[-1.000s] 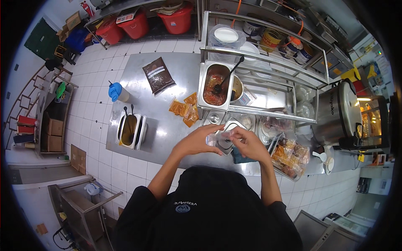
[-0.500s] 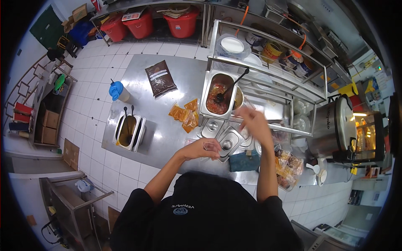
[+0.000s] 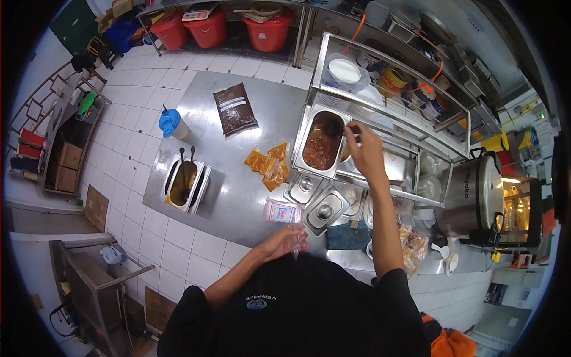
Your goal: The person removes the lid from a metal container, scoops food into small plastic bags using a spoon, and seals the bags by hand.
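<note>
Steel desk [image 3: 238,196] on white tiled floor, kitchen stall seen from above. Right hand [image 3: 364,156] is stretched out over the sauce pan [image 3: 320,143], closed on a ladle handle [image 3: 355,128]; the dark ladle bowl sits in the red sauce at the pan's far end. Left hand [image 3: 284,241] is close to the body at the desk's near edge, pinching a clear bag [image 3: 295,241] that hangs down from the fingers. Just beyond the left hand, a small pink-and-white packet [image 3: 283,211] lies flat on the desk. Right of the packet, two lidded steel pans [image 3: 315,199] with knob lids, touching each other. Orange sauce packets [image 3: 267,165] are piled just left of the sauce pan. Dark brown pouch [image 3: 235,108] lies flat further out on the desk. Blue-lidded bottle [image 3: 171,123] stands at the desk's far left corner. Tray of brown sauce [image 3: 185,179] with two spoons sits at the left edge. Big steel cooker [image 3: 473,193] is on the right, well apart from both hands. Red bins [image 3: 238,27] are under a far shelf.
</note>
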The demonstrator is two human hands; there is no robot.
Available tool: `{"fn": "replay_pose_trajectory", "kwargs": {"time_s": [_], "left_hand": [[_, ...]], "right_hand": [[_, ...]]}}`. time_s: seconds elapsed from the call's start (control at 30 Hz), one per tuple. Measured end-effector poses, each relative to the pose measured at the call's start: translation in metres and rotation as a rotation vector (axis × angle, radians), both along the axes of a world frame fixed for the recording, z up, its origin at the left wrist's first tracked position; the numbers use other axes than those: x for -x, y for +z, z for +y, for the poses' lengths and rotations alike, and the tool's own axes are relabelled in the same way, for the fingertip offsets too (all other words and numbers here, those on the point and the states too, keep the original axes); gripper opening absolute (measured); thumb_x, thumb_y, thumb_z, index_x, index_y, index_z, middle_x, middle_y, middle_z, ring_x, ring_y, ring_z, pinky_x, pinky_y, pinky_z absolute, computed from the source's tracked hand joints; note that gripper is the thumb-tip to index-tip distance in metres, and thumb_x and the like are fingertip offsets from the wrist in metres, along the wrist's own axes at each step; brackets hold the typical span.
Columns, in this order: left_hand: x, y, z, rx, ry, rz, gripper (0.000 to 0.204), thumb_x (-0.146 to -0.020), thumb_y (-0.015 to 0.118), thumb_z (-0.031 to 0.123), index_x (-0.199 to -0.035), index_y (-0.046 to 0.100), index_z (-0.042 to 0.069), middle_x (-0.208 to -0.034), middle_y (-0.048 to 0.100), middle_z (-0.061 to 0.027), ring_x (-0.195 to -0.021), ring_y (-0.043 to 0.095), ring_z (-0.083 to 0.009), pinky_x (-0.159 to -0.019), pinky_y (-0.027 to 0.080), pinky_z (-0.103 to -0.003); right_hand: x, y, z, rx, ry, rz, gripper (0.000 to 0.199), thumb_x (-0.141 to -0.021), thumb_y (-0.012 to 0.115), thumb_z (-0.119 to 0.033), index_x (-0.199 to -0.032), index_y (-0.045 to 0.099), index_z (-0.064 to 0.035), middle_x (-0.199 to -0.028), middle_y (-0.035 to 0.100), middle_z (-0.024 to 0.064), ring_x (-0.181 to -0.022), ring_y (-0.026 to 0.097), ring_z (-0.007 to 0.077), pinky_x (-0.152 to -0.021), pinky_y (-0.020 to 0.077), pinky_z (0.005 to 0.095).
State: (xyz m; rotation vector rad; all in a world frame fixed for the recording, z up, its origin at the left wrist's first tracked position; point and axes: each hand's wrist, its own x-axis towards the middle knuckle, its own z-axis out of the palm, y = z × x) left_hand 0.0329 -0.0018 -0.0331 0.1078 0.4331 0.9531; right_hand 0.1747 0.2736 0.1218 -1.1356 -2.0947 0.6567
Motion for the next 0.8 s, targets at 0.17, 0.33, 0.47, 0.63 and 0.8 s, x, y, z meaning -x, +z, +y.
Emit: {"fn": "replay_pose_trajectory", "kwargs": {"time_s": [0.17, 0.33, 0.47, 0.63, 0.8], "left_hand": [[0.008, 0.024, 0.043, -0.019, 0.229, 0.202, 0.037, -0.098, 0.060, 0.025, -0.129, 0.048, 0.010, -0.109, 0.058, -0.0054, -0.102, 0.062, -0.0190, -0.098, 0.049, -0.040], [0.029, 0.046, 0.078, -0.145, 0.441, 0.447, 0.041, -0.099, 0.058, 0.021, -0.137, 0.045, 0.012, -0.113, 0.058, -0.0047, -0.104, 0.061, -0.0188, -0.097, 0.049, -0.038], [0.032, 0.057, 0.098, -0.150, 0.534, 0.505, 0.048, -0.098, 0.060, 0.021, -0.142, 0.042, 0.013, -0.114, 0.057, -0.0039, -0.107, 0.059, -0.0171, -0.096, 0.049, -0.037], [0.033, 0.060, 0.099, -0.130, 0.534, 0.545, 0.050, -0.097, 0.062, 0.021, -0.143, 0.043, 0.013, -0.114, 0.057, -0.0027, -0.107, 0.058, -0.0156, -0.096, 0.048, -0.036], [0.037, 0.062, 0.098, -0.214, 0.558, 0.594, 0.051, -0.096, 0.063, 0.019, -0.143, 0.045, 0.011, -0.117, 0.056, -0.0018, -0.106, 0.058, -0.0143, -0.096, 0.048, -0.033]], "right_hand": [[0.005, 0.006, -0.035, -0.089, 0.358, -0.153, 0.016, -0.091, 0.064, -0.014, -0.101, 0.067, -0.0018, -0.094, 0.070, 0.0177, -0.086, 0.067, 0.0365, -0.075, 0.0525, 0.0407], [-0.007, 0.044, -0.049, -0.054, 0.319, -0.061, 0.015, -0.088, 0.065, -0.009, -0.100, 0.067, -0.0015, -0.093, 0.069, 0.0162, -0.089, 0.066, 0.0361, -0.078, 0.0517, 0.0427], [-0.003, 0.014, -0.044, -0.086, 0.427, -0.226, 0.020, -0.082, 0.062, -0.001, -0.101, 0.067, -0.0032, -0.093, 0.069, 0.0161, -0.087, 0.065, 0.0354, -0.078, 0.0513, 0.0441], [0.002, 0.010, -0.027, -0.150, 0.211, -0.071, 0.015, -0.084, 0.064, -0.003, -0.098, 0.067, -0.0030, -0.091, 0.069, 0.0163, -0.086, 0.064, 0.0356, -0.075, 0.0502, 0.0441], [0.003, 0.002, -0.028, -0.073, 0.230, -0.083, 0.011, -0.088, 0.065, -0.005, -0.099, 0.067, -0.0022, -0.089, 0.067, 0.0177, -0.085, 0.064, 0.0369, -0.074, 0.0501, 0.0426]]}}
